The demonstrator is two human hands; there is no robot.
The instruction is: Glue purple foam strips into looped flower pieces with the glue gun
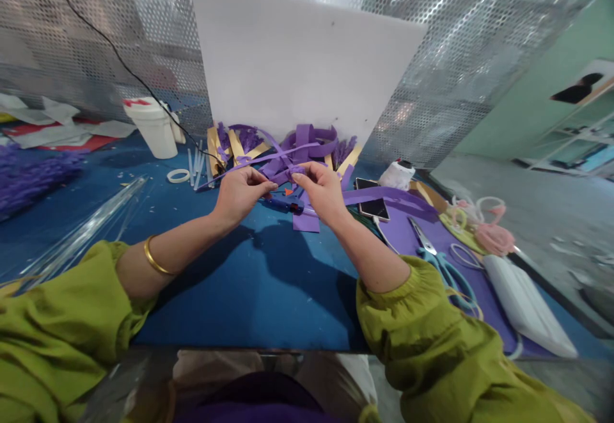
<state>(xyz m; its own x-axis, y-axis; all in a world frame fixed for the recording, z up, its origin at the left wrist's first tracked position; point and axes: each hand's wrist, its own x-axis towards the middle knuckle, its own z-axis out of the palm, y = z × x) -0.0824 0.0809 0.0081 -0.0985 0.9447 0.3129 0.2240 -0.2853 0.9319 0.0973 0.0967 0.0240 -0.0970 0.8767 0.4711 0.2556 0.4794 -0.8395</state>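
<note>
A broad blue table fills the view, backed by a perforated metal screen with a white board leaning against it. Off to the far left sits a heap of purple fringe, and a white tub stands further back. On the right lies a purple sheet, and on it teal-handled scissors and a phone; a white pouch lies at the right edge.

Now in to the middle. A tangle of purple strips is piled at the foot of the board, and both hands meet just in front of it. The left hand comes in from the left, thumb and forefinger pinched shut; the right hand mirrors it, fingers closed. Between them they grip a small purple paper piece, held just above the table. It sits right between the two sets of fingertips, neither hand clearly the nearer. One long purple strip runs away from the pinch to the left and slightly toward the person, its long axis near enough crosswise. Whether that strip is joined to the held piece is hard to tell at this size.

Directly below the hands rests a blue pen-like tool, lying crosswise beside a flat purple offcut.
</note>
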